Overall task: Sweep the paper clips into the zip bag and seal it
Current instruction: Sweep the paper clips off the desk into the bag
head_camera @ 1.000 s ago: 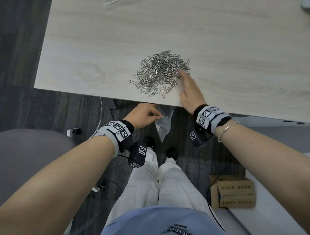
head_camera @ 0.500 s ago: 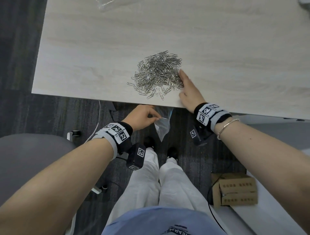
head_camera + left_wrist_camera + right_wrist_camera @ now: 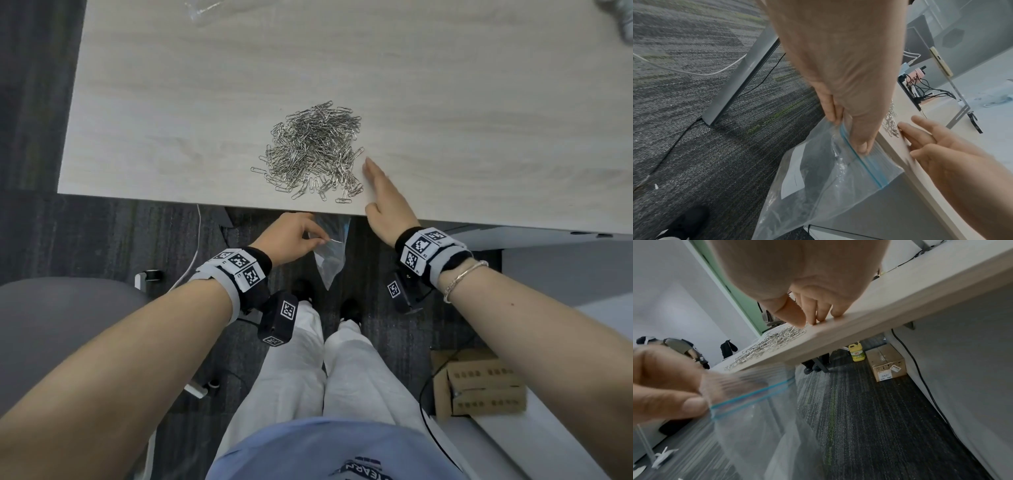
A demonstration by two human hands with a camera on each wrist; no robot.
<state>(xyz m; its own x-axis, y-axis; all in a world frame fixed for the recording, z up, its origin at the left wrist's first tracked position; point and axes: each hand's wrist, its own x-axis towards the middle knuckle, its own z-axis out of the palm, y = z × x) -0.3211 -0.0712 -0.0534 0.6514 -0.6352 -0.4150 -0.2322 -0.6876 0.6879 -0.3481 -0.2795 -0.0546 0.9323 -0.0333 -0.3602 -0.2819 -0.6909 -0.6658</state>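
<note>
A heap of silver paper clips [image 3: 313, 150] lies on the pale wood table [image 3: 171, 102], close to its near edge; the clips [image 3: 764, 344] also show in the right wrist view. My left hand [image 3: 291, 236] pinches the rim of a clear zip bag [image 3: 330, 260] with a blue seal strip [image 3: 861, 159], holding it just below the table edge under the heap. My right hand [image 3: 383, 195] lies flat on the table at the heap's right side, fingers straight, fingertips [image 3: 813, 321] by the nearest clips. The bag [image 3: 760, 426] hangs down towards the floor.
A second clear bag [image 3: 202, 7] lies at the table's far edge. Below are dark carpet, my white trousers and black shoes, a grey chair [image 3: 51, 325] at the left, and cardboard boxes [image 3: 479, 383] at the right. A yellow bottle [image 3: 857, 352] and box stand under the table.
My right hand has pushed the heap left and towards the near edge, then drawn back to its lower right side. The left hand keeps the bag under the edge.
</note>
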